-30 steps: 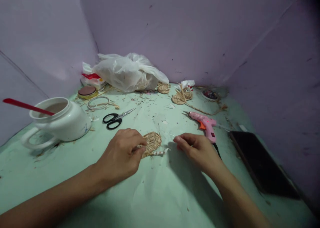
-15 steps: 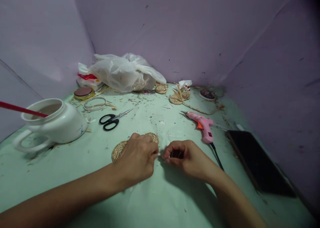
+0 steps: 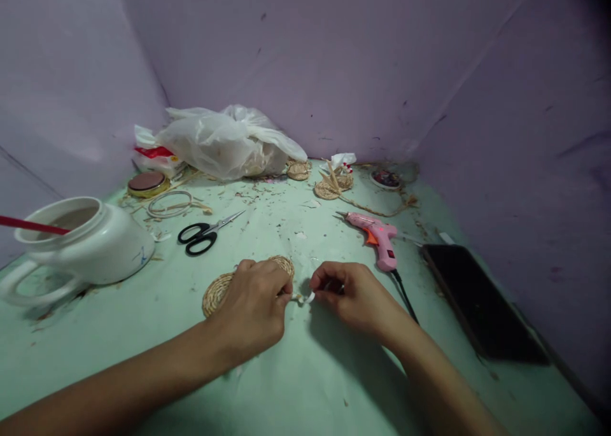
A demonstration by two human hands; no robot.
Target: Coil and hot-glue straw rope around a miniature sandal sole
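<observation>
A coiled straw piece (image 3: 216, 295) with two round lobes lies on the table, largely covered by my left hand (image 3: 255, 302). The thumb and fingers of that hand are closed on its right side, where a short cord end (image 3: 296, 298) pokes out. Just to the right, my right hand (image 3: 358, 299) pinches a small white strip (image 3: 310, 296) close to the cord end. Whether the strip touches the cord is too small to tell.
Black-handled scissors (image 3: 203, 235) and a white pot-shaped mug (image 3: 112, 245) stand to the left. A pink glue gun (image 3: 382, 239) and a dark phone (image 3: 477, 302) lie right. Behind are a plastic bag (image 3: 229, 143), straw coils (image 3: 327, 189) and a round tin (image 3: 147, 182).
The view has shifted slightly, so things sit further left. The white strip at my right fingertips and the cord end now show more plainly between my hands. My left hand keeps its hold.
</observation>
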